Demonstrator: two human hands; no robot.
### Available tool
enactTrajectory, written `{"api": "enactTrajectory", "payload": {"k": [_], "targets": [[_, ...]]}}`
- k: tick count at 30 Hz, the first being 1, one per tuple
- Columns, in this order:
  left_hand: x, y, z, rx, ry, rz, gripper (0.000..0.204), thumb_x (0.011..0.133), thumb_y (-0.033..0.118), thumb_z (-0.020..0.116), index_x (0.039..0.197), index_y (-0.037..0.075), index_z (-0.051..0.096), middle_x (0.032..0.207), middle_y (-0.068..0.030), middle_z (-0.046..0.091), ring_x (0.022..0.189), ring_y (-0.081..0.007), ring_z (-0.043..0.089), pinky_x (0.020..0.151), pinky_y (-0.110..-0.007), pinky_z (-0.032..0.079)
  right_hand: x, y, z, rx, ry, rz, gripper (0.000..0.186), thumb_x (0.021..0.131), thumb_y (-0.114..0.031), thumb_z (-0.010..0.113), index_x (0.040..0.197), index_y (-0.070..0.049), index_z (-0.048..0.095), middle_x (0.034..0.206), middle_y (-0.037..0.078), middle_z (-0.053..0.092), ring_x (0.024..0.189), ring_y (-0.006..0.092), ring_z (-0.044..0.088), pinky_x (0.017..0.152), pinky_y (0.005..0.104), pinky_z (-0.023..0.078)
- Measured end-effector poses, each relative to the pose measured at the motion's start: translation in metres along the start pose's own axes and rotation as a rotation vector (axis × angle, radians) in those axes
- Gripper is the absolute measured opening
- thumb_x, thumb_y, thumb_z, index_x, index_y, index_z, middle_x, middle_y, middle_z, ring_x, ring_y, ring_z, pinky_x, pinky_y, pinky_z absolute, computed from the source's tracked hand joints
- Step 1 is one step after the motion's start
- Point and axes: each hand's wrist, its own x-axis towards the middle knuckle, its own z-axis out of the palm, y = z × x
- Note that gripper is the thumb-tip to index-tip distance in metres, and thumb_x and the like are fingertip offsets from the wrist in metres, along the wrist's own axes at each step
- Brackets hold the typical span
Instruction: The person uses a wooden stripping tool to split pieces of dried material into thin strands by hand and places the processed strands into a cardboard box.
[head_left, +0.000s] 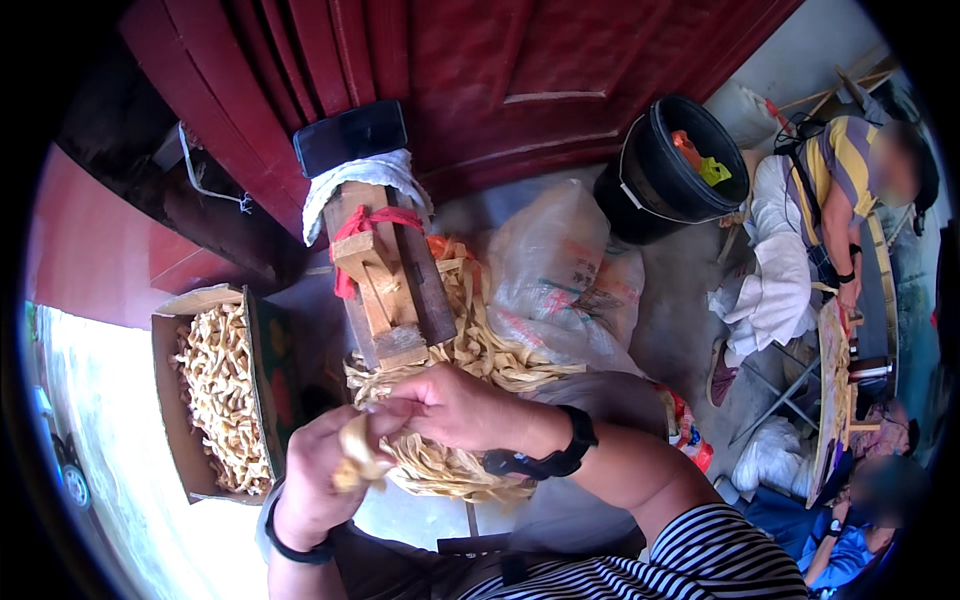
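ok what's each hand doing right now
left hand: closed on a pale knotted strip
right hand: fingers pinching the same strip

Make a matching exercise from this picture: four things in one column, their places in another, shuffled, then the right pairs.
Things:
1. cardboard box
2. black bucket
3. wooden frame
4. pale strip

Places:
A. far right, by the red door
B. pinched between the left hand and right hand
C. left, full of pale knotted pieces
D. centre, wrapped with red cord

Pairs: 1-C, 2-A, 3-D, 4-B
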Motion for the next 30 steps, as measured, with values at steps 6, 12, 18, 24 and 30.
{"api": "enactTrajectory", "payload": {"k": [6,12,18,24,30], "targets": [[0.007,-0.016,-0.001,0.689,0.176,0.611,0.023,0.057,0.010,0.076,0.077,0.005,0.065,0.079,-0.0056,0.057,0.061,-0.0218,0.060,0.050,-0.032,0.048,-0.002,0.020,0.015,0.933,-0.299,0.299,0.009,0.084,-0.003,0.053,0.082,-0.003,0.062,0.065,-0.001,0.052,0.052,0.0043,0.040,0.049,0.0184,0.030],[0.010,-0.012,0.001,0.454,0.350,0.312,0.028,0.067,0.009,0.078,0.093,0.004,0.070,0.106,-0.0153,0.064,0.088,-0.0323,0.067,0.073,-0.035,0.055,0.003,0.013,0.024,0.357,0.301,-0.172,0.023,0.095,-0.020,0.057,0.099,0.001,0.064,0.085,0.005,0.067,0.071,0.0097,0.061,0.061,0.0189,0.047],[0.000,-0.017,-0.010,0.534,-0.028,0.003,0.019,0.071,-0.009,0.065,0.088,-0.001,0.068,0.119,-0.0158,0.060,0.104,-0.0258,0.062,0.085,-0.032,0.051,0.004,0.014,0.019,-0.572,0.219,-0.430,0.017,0.089,-0.018,0.061,0.088,-0.001,0.063,0.067,0.013,0.061,0.059,0.0296,0.061,0.055,0.0363,0.048],[-0.003,-0.007,-0.025,-0.023,0.147,0.056,0.004,0.085,0.000,0.063,0.084,-0.004,0.065,0.108,-0.0111,0.063,0.087,-0.0201,0.062,0.078,-0.029,0.049,-0.001,0.005,0.012,0.329,-0.114,0.260,0.034,0.099,-0.033,0.046,0.086,-0.004,0.059,0.073,0.004,0.058,0.052,0.0103,0.043,0.050,0.0238,0.035],[0.001,-0.007,-0.037,-0.247,0.317,-0.053,0.021,0.089,0.015,0.066,0.090,-0.006,0.065,0.095,-0.0091,0.066,0.083,-0.0120,0.060,0.069,-0.024,0.048,-0.005,0.007,0.004,0.531,-0.169,0.276,0.040,0.100,-0.038,0.044,0.088,-0.003,0.059,0.069,-0.002,0.050,0.051,0.0017,0.029,0.047,0.0185,0.025]]}}
